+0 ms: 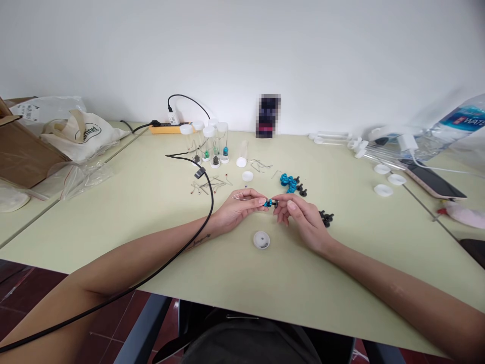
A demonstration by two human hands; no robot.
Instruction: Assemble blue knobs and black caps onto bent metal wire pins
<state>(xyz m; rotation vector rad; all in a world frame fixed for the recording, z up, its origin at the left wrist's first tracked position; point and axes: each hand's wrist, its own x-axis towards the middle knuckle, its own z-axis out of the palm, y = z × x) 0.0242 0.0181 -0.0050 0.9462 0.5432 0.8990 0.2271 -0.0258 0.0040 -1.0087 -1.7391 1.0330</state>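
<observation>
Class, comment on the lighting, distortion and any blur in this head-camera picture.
Head view: soft, even light with faint shadows under the hands; wide-angle lens bends the table edges and stretches the water bottle; a pixelated patch hides something at the wall; the rest is sharp.

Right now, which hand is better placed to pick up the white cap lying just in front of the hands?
Probably the right hand: the cap lies slightly nearer its wrist. The left hand also pinches thin wire pins, and both hands' fingers hold the small blue part.

Bright, even, diffuse light; faint shadows under arms; edges bowed (wide lens); pixelated patch [268, 116] at wall.
</observation>
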